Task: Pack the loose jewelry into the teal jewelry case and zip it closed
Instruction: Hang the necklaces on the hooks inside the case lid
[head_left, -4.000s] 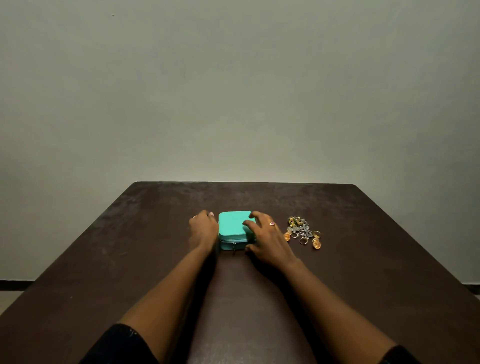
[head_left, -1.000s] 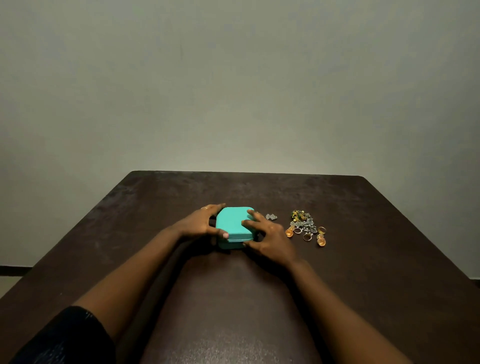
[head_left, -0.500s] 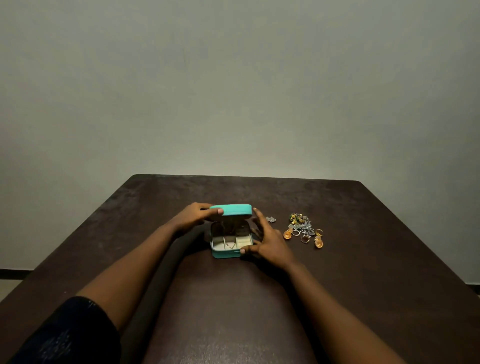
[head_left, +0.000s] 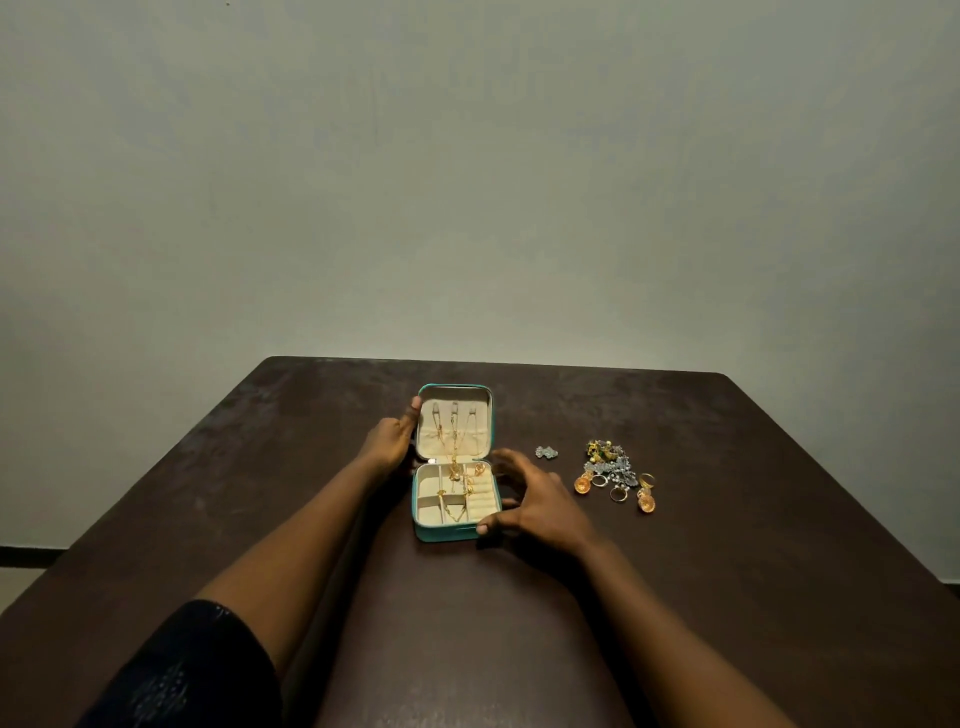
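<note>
Left grip (head_left: 389, 441) on lid (head_left: 479, 415), right grip (head_left: 540, 506) round base (head_left: 418, 514) of teal jewelry case (head_left: 447, 534) (gold chains (head_left: 453, 448) inside)

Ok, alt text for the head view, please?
A teal jewelry case lies open on a dark table, gold chains inside; the left hand holds its lid, the right hand its base. Loose jewelry sits to the right.
</note>
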